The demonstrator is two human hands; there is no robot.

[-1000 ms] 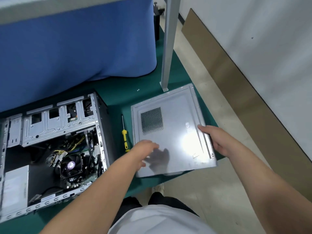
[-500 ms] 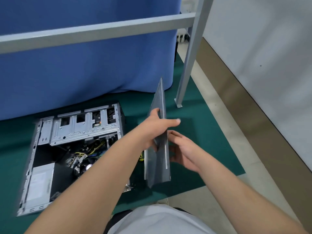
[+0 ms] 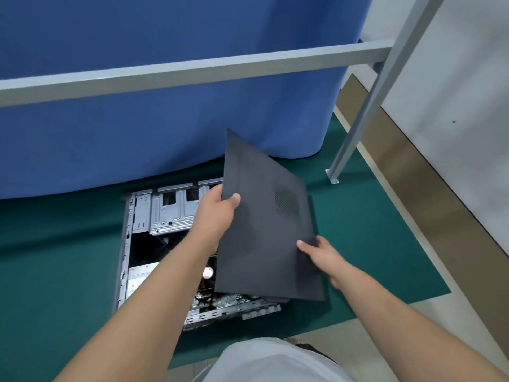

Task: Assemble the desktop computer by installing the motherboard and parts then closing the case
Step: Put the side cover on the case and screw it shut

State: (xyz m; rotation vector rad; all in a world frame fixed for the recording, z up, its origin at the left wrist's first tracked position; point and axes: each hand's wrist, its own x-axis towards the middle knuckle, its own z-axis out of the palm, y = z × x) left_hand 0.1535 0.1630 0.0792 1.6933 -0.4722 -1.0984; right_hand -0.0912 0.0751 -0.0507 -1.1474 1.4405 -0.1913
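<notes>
Green mat (image 3: 68,257): 1 open case (image 3: 143,216); L hand (image 3: 217,213) & R hand (image 3: 319,253) both grip 1 side panel (image 3: 264,230).

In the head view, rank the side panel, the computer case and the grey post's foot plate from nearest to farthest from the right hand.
1. Side panel: held at its near right edge by the right hand.
2. Computer case: below and left, lying open on the green mat.
3. Post's foot plate: farther back, on the right.

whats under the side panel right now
The open case lies under the side panel, which both hands hold tilted above it. Drive bays and a board strip show at its edges; whatever is directly beneath the panel is covered.
</notes>
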